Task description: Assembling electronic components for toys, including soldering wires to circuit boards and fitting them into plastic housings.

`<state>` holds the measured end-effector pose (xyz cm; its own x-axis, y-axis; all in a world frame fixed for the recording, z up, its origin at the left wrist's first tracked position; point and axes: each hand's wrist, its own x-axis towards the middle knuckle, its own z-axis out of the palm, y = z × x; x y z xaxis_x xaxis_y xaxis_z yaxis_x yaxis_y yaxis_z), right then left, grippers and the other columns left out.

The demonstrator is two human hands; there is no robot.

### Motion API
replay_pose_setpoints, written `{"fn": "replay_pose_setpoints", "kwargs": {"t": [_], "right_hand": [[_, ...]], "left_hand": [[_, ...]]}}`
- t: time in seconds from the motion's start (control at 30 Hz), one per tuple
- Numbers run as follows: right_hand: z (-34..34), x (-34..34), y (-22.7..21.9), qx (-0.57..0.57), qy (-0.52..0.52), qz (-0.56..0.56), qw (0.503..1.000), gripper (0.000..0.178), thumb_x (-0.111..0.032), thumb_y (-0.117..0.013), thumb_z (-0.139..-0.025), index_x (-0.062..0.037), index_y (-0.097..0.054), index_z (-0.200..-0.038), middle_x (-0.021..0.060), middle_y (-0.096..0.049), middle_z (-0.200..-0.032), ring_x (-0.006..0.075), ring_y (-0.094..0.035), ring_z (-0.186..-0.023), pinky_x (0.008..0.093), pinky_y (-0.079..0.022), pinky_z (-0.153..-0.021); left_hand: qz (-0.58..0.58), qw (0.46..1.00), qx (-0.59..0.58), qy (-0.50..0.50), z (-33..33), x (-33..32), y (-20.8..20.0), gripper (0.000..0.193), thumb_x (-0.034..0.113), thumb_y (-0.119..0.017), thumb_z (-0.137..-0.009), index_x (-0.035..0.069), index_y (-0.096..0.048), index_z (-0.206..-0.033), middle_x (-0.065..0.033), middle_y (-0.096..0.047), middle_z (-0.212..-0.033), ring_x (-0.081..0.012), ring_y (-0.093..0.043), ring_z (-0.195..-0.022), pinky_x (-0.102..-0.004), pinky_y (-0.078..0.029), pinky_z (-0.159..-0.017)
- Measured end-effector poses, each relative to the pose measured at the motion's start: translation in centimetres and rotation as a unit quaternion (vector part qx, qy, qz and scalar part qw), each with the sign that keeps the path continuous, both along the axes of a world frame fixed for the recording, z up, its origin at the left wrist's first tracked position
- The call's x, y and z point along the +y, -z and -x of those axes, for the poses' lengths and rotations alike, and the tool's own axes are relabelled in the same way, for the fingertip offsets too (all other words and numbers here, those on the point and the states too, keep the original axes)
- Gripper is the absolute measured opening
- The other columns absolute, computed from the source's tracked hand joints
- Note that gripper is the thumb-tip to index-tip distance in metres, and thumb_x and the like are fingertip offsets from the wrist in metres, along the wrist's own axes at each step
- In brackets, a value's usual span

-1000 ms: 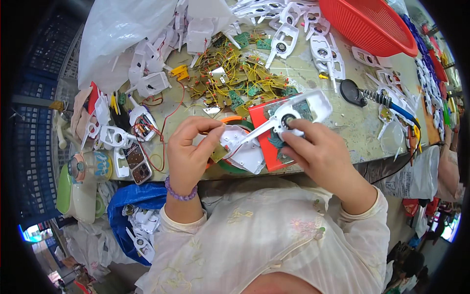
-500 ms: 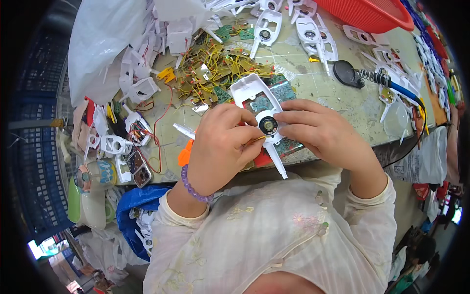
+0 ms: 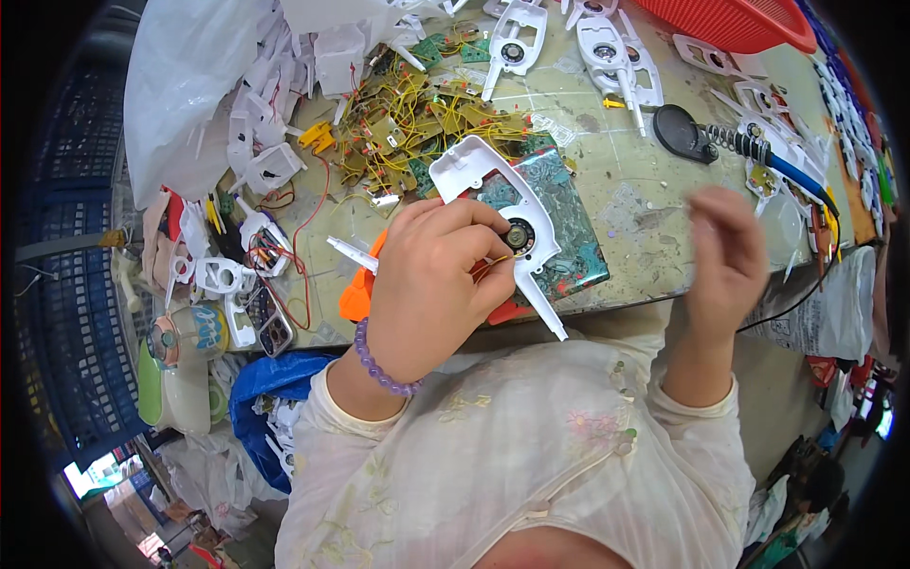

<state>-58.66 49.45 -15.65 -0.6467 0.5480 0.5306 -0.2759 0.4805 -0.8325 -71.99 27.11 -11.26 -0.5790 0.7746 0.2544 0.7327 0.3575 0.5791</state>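
Observation:
A white plastic housing [image 3: 537, 231] with a frame-shaped top, a round black speaker [image 3: 518, 237] and a narrow stem lies tilted on a green-patterned block [image 3: 572, 223]. My left hand [image 3: 441, 261] is closed on its left edge, fingertips beside the speaker, with a thin yellow wire near the fingers. What lies under the palm is hidden. My right hand [image 3: 726, 248] is off the housing, raised over the table's front edge, its fingers loosely bent, slightly blurred and apart from the thumb. Nothing shows in it. Beyond it lies a blue-handled soldering iron [image 3: 794, 178] in a coiled holder.
A heap of circuit boards with yellow wires [image 3: 417, 128] fills the table's middle back. White housings [image 3: 515, 47] lie at the back, near a red basket [image 3: 739, 21]. An orange piece [image 3: 358, 296] is by my left wrist; a phone [image 3: 270, 322] lies at the left edge.
My right hand has let go of the housing and moved right, toward the soldering iron. The housing has tilted slightly, and my left hand stays on it.

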Motion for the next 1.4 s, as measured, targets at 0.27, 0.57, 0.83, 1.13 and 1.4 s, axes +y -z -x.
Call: {"fn": "replay_pose_setpoints", "kwargs": {"t": [0.27,0.57,0.83,1.13,1.4], "right_hand": [[-0.9,6.6,0.7,0.104,0.201,0.16,0.961,0.043,0.0,-0.065,-0.085,-0.0005,-0.042,-0.122,0.002,-0.055,-0.078,0.0046,-0.045,-0.063,0.018,-0.033,-0.053],[0.1,13.5,0.5,-0.033,0.272,-0.004,0.962,0.024,-0.023,-0.067,-0.089,0.0001,-0.064,-0.095,-0.0026,-0.054,-0.073,0.0027,-0.042,-0.06,0.0189,-0.029,-0.053],[-5.4,13.9,-3.8,-0.098,0.417,-0.087,0.899,0.032,-0.026,-0.066,-0.089,0.0003,-0.066,-0.107,0.0005,-0.059,-0.072,0.0069,-0.048,-0.061,0.0188,-0.037,-0.056],[-6.6,-1.4,-2.8,0.131,-0.003,-0.14,0.981,0.027,-0.028,-0.053,-0.095,-0.0054,-0.05,-0.08,0.0038,-0.048,-0.061,0.0138,-0.045,-0.047,0.0276,-0.031,-0.038],[-3.9,-3.5,-3.1,0.044,-0.148,-0.175,0.972,0.028,-0.029,-0.061,-0.091,-0.0026,-0.054,-0.085,0.0065,-0.052,-0.06,0.0178,-0.046,-0.042,0.0306,-0.036,-0.037]], "left_hand": [[0.024,0.999,-0.004,-0.021,-0.3,0.3,-0.2,0.008,0.006,-0.069,-0.069,0.003,-0.063,-0.066,-0.0031,-0.063,-0.082,-0.022,-0.061,-0.078,-0.0388,-0.045,-0.086],[0.027,0.999,-0.011,-0.016,-0.5,0.4,-0.3,0.007,0.007,-0.069,-0.069,0.003,-0.064,-0.066,-0.003,-0.063,-0.084,-0.0216,-0.061,-0.078,-0.0402,-0.044,-0.088],[0.019,1.0,-0.014,-0.008,-0.1,0.3,-0.1,0.008,0.005,-0.071,-0.066,0.001,-0.063,-0.067,-0.0065,-0.065,-0.085,-0.0261,-0.061,-0.078,-0.0373,-0.046,-0.074],[0.022,1.0,0.008,-0.011,-0.3,0.3,0.1,0.009,0.004,-0.07,-0.066,0.001,-0.062,-0.067,-0.006,-0.064,-0.085,-0.0264,-0.06,-0.08,-0.0378,-0.045,-0.076],[0.029,0.999,0.006,-0.019,-0.6,0.3,-0.1,0.003,0.005,-0.066,-0.069,0.003,-0.065,-0.069,-0.0043,-0.061,-0.084,-0.0227,-0.059,-0.078,-0.0409,-0.044,-0.086]]}}
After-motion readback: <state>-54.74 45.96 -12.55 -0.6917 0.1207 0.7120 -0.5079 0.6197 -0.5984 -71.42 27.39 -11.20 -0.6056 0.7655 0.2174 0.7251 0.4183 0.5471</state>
